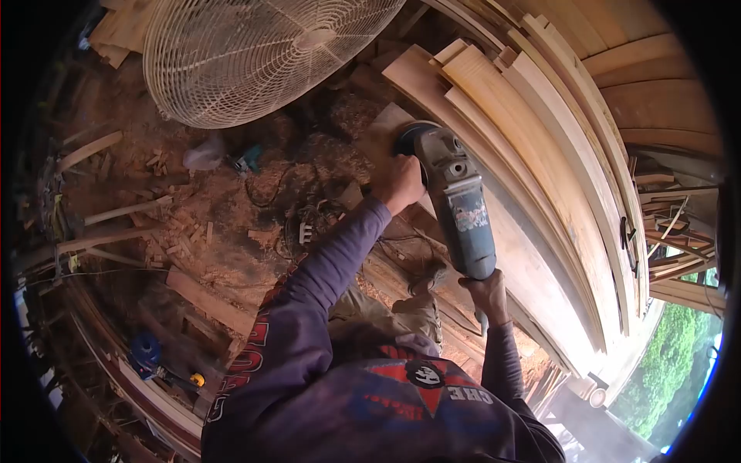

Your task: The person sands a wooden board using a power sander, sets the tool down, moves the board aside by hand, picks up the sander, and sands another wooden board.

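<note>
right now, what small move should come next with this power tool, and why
Probably ease the power tool slightly back along the board: left hand and right hand both grip it, and its disc end sits near the board's far end.

Floor (231, 262): reddish brown, sawdust and wood shavings (220, 220) strewn across it. Small wood offcuts (179, 245) scattered in a loose cluster. 1 crumpled translucent plastic bag (204, 153), near 1 teal tool (248, 159), type unclear. Dark cable (249, 190) curves just beside the tool. 1 plank (210, 301) lies near the offcuts.
</note>
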A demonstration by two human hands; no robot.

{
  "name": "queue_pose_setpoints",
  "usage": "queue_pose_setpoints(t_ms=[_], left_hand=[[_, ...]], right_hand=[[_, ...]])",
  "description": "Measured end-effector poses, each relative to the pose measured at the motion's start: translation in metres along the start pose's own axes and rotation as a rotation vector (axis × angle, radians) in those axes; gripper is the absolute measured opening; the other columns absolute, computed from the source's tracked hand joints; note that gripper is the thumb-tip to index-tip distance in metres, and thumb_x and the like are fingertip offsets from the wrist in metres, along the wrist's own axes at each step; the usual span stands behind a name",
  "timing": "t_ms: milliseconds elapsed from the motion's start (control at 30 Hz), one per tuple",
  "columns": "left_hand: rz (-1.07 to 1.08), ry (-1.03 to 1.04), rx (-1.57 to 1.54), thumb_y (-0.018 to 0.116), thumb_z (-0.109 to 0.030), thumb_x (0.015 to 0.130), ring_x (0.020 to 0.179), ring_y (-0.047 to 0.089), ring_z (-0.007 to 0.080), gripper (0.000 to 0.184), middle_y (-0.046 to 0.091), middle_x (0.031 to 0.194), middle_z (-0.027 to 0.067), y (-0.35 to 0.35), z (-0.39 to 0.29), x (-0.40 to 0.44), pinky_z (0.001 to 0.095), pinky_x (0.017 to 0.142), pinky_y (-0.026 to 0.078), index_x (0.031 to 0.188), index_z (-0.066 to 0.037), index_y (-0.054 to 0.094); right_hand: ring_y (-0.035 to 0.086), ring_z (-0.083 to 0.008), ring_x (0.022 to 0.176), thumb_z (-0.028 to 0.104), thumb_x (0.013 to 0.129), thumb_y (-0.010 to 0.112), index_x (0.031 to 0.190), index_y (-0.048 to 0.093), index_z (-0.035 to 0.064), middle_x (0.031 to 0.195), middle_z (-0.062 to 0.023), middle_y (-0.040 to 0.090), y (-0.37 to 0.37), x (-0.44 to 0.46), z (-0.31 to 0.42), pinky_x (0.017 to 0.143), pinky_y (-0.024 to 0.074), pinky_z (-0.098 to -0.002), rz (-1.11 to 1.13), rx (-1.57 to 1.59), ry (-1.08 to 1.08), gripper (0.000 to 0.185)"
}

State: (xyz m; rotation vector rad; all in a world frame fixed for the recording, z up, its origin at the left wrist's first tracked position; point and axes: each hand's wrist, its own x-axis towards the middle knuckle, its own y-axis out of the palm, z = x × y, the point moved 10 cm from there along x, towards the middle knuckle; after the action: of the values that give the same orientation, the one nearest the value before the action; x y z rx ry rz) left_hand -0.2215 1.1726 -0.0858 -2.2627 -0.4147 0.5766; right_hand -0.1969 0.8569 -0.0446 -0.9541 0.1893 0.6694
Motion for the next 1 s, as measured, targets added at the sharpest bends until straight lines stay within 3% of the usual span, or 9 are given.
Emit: queue_pose_setpoints(t_ms=[67,133,333,500,600,700,767,833,1000], left_hand=[[0.018,-0.042,-0.023,0.073,-0.017,0.078,0.091,0.075,0.0392,0.019,0.075,0.095,0.0244,-0.007,0.020,0.032,0.0471,0.079,0.061,0.087,-0.002,0.079],[0.011,-0.117,0.085,0.072,-0.017,0.079,0.093,0.075,0.0392,0.020,0.075,0.097,0.0242,-0.032,0.041,0.039,0.0460,0.083,0.061,0.089,-0.001,0.078],[-0.036,-0.095,0.042,0.072,-0.016,0.079,0.090,0.075,0.0391,0.018,0.075,0.095,0.0246,-0.048,0.060,0.029,0.0443,0.080,0.061,0.087,-0.001,0.078],[-0.019,-0.010,-0.015,0.068,-0.011,0.078,0.083,0.075,0.0394,0.013,0.074,0.085,0.0247,-0.022,0.033,-0.010,0.0472,0.073,0.061,0.077,-0.001,0.077],[0.028,0.020,-0.050,0.077,-0.018,0.075,0.086,0.074,0.0417,0.019,0.074,0.090,0.0256,-0.007,0.030,-0.021,0.0485,0.076,0.061,0.084,-0.001,0.077],[0.031,-0.027,-0.050,0.076,-0.017,0.076,0.088,0.074,0.0415,0.019,0.074,0.090,0.0259,-0.016,0.038,-0.016,0.0477,0.079,0.061,0.085,-0.001,0.077],[-0.025,-0.080,-0.014,0.067,-0.011,0.080,0.088,0.075,0.0399,0.015,0.074,0.093,0.0261,-0.051,0.048,-0.015,0.0454,0.078,0.061,0.084,0.000,0.078],[-0.019,-0.103,0.015,0.070,-0.014,0.079,0.094,0.073,0.0426,0.020,0.073,0.096,0.0280,-0.050,0.070,0.004,0.0460,0.084,0.060,0.088,0.003,0.077],[-0.004,-0.060,-0.003,0.076,-0.019,0.076,0.096,0.073,0.0425,0.024,0.072,0.099,0.0289,-0.047,0.044,0.021,0.0466,0.085,0.059,0.089,0.002,0.077]], right_hand=[[0.069,-0.0174,0.071,0.018,0.070,0.082,0.088,0.075,-0.0047,0.077,-0.0149,0.075,0.010,0.040,0.019,0.067,0.0540,-0.0389,0.094,0.017,0.018,0.030],[0.077,-0.0275,0.082,0.017,0.073,0.079,0.094,0.073,-0.0073,0.083,-0.0267,0.074,0.023,0.055,0.050,0.071,0.0566,-0.0409,0.143,-0.048,-0.022,0.033],[0.077,-0.0289,0.083,0.020,0.071,0.081,0.095,0.073,-0.0071,0.084,-0.0258,0.074,0.034,0.049,0.065,0.071,0.0568,-0.0411,0.112,-0.069,-0.047,0.037],[0.077,-0.0303,0.086,0.021,0.068,0.084,0.094,0.074,-0.0070,0.085,-0.0271,0.074,0.033,0.002,0.006,0.074,0.0568,-0.0418,0.063,-0.099,0.068,0.039],[0.077,-0.0302,0.088,0.020,0.067,0.084,0.094,0.076,-0.0062,0.087,-0.0270,0.074,0.032,-0.014,-0.011,0.077,0.0569,-0.0414,0.048,-0.106,0.178,0.038],[0.077,-0.0306,0.089,0.020,0.068,0.084,0.093,0.076,-0.0058,0.087,-0.0262,0.075,0.037,-0.003,-0.002,0.077,0.0570,-0.0411,0.033,-0.101,0.144,0.037],[0.077,-0.0313,0.088,0.020,0.068,0.084,0.093,0.076,-0.0060,0.087,-0.0258,0.075,0.046,0.014,0.020,0.077,0.0571,-0.0412,0.007,-0.066,0.093,0.037],[0.076,-0.0372,0.085,0.022,0.068,0.083,0.091,0.075,-0.0067,0.084,-0.0280,0.073,0.049,0.030,0.061,0.076,0.0575,-0.0435,0.027,-0.009,-0.081,0.038],[0.072,-0.0449,0.084,0.024,0.069,0.079,0.089,0.073,-0.0073,0.082,-0.0316,0.069,0.032,0.035,0.038,0.074,0.0573,-0.0475,-0.008,-0.095,0.013,0.037]])
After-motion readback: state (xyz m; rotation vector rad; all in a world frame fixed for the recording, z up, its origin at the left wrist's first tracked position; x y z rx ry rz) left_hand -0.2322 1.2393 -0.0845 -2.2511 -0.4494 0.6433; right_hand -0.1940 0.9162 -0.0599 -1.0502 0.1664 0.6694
